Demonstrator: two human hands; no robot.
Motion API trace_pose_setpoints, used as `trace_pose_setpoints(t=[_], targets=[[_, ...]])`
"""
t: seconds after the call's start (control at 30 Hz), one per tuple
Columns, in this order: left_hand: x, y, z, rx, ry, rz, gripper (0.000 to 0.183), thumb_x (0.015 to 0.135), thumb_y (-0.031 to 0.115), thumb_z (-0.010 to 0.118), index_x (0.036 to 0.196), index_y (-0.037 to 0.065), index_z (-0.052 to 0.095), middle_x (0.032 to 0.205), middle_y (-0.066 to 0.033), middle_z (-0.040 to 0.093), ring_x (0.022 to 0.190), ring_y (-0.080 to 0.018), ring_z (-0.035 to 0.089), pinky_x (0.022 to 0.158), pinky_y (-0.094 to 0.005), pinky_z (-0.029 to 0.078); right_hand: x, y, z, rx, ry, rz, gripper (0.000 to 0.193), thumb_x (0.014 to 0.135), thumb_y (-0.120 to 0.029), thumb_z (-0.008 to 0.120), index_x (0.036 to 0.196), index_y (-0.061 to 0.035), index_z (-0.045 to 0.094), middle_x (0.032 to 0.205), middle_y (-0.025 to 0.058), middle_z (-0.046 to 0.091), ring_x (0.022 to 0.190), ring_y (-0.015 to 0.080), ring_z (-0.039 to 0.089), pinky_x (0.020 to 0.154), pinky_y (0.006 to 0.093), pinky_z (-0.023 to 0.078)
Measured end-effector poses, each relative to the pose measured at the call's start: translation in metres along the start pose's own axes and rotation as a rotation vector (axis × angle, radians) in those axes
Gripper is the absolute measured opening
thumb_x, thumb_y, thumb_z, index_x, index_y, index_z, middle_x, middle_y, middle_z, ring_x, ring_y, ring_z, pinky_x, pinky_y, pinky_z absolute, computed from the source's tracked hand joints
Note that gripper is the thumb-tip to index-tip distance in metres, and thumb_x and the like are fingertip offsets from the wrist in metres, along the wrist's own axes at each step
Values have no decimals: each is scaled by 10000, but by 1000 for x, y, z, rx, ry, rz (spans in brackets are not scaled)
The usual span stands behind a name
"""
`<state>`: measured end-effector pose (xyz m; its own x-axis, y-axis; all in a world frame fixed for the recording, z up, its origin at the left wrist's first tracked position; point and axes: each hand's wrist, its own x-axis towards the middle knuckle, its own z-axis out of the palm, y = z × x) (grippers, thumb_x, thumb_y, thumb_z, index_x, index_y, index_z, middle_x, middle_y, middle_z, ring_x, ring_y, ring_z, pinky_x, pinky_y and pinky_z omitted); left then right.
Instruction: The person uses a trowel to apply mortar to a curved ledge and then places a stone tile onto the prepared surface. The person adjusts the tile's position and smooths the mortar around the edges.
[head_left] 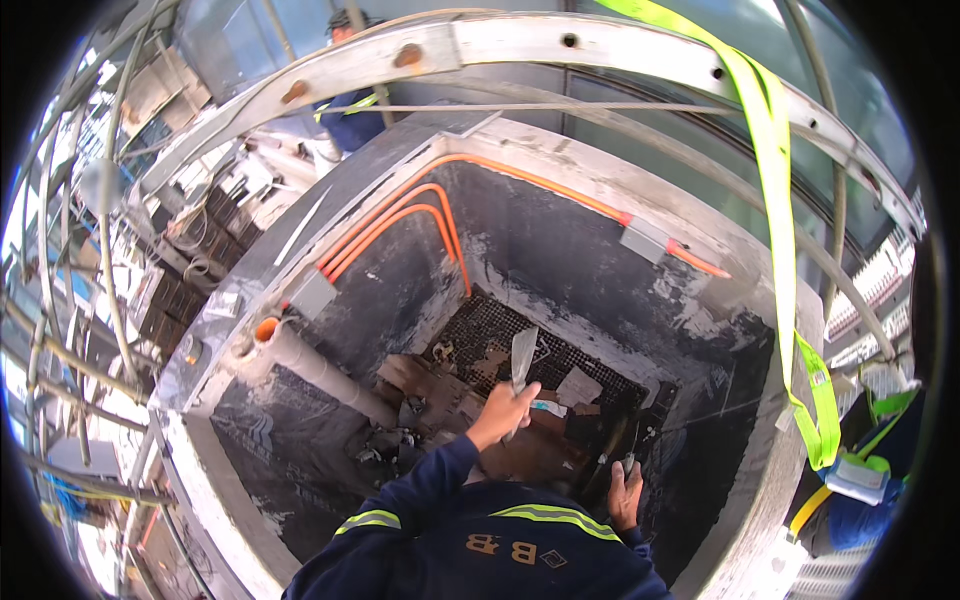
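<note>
While dark, rough walls stand all around, the left hand is closed around a trowel, flat and gray, which sticks out past the fingers, above a bumpy black grid. The right hand, off to the side, pinches a thin thing, too small to name. Smooth, round orange pipes bend along the top, and flat brown cardboard lies below.
</note>
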<state>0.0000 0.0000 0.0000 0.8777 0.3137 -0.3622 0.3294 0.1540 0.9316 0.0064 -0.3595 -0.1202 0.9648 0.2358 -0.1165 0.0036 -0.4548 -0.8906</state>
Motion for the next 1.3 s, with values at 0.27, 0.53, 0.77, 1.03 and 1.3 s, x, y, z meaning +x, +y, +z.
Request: trace_pose_setpoints(t=[0.27, 0.53, 0.77, 1.03, 1.3], targets=[[-92, -80, -87, 357, 218, 339, 438, 1030, 322, 619, 1230, -68, 601, 811, -148, 683, 727, -215, 669, 698, -362, 541, 54, -225, 110, 272, -304, -67, 254, 1000, -195, 665, 1030, 12, 522, 713, 71, 615, 523, 119, 584, 451, 290, 440], [-118, 42, -114, 186, 309, 348, 488, 1067, 297, 558, 1387, -70, 541, 1039, -314, 702, 1014, -436, 716, 869, -432, 537, 75, -353, 208, 681, -515, -148, 180, 1081, -185, 556, 1030, -14, 529, 741, 39, 587, 490, 74, 493, 432, 248, 397], [-120, 42, -164, 121, 315, 395, 482, 1078, 296, 548, 1383, -78, 550, 897, -211, 692, 832, -256, 698, 762, -373, 534, 40, -376, 215, 572, -546, -116, 200, 1102, -203, 512, 1006, -29, 519, 754, 39, 571, 509, 76, 495, 447, 239, 389], [-91, 29, -190, 62, 249, 368, 508, 1069, 339, 567, 1365, -74, 571, 1161, -299, 708, 1122, -389, 709, 952, -403, 532, 25, -358, 214, 442, -426, -159, 191, 1087, -181, 511, 1022, -3, 536, 748, 38, 584, 495, 71, 486, 442, 247, 381], [-101, 49, -194, 199, 40, 467, 509, 1072, 339, 554, 1350, -87, 564, 1101, -337, 686, 1124, -495, 651, 925, -448, 532, 52, -353, 243, -45, -66, -557, 456, 952, -12, 598, 1392, 92, 537, 1174, 229, 678, 1038, 333, 678, 930, 367, 523]])
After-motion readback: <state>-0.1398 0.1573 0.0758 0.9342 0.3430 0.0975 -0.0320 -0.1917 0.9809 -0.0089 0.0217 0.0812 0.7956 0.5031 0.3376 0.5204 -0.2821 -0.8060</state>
